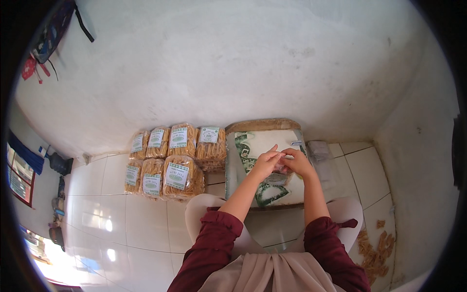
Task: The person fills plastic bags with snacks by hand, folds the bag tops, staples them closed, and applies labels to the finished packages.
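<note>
My left hand (265, 162) and my right hand (298, 164) meet over a low board (262, 138) with a white and green printed top. Their fingertips are drawn together at the upper part of a clear plastic bag (277, 180), which rests on the board. What fills the bag is mostly hidden by my hands, and the exact hold of the fingers is too small to make out. On the floor to the right of the board lies a stack of flat clear plastic bags (318, 150).
Several filled packs of brown stick snacks (178, 177) with white and green labels stand in rows left of the board. Loose snack sticks (374, 255) lie on the tiled floor (146, 224) at the lower right. A white wall (233, 68) rises behind the board.
</note>
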Demonstrator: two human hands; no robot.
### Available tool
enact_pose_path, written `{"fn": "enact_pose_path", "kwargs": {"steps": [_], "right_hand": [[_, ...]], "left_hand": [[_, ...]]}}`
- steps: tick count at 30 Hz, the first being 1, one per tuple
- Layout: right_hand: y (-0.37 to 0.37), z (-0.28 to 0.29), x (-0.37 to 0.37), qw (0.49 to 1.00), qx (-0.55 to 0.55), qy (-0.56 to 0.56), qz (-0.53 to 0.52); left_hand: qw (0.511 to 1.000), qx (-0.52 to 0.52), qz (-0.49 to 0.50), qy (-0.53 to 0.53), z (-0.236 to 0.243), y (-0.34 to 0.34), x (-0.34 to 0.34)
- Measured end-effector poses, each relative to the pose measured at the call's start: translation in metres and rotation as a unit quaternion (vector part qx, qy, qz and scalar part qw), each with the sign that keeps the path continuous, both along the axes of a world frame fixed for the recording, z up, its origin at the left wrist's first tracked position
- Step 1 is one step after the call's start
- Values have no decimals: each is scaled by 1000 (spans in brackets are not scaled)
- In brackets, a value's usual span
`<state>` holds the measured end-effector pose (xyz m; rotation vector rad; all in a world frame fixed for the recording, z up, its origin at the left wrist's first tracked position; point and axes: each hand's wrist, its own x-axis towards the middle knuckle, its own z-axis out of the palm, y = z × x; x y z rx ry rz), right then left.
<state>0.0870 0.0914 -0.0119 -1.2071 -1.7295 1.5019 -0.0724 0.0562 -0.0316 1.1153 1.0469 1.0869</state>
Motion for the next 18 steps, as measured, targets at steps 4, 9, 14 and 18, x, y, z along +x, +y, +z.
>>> {"fn": "enact_pose_path", "kwargs": {"steps": [4, 9, 14, 18], "right_hand": [[-5, -1, -7, 999, 28, -9, -40], [-5, -24, -6, 985, 148, -29, -87], [-12, -12, -11, 985, 118, -45, -116], [-13, -12, -9, 970, 161, -107, -151]], "left_hand": [[1000, 1, 8, 28, 0, 0, -3], [985, 65, 17, 156, 9, -3, 2], [941, 122, 11, 317, 26, -8, -5], [913, 223, 102, 325, 62, -14, -13]]}}
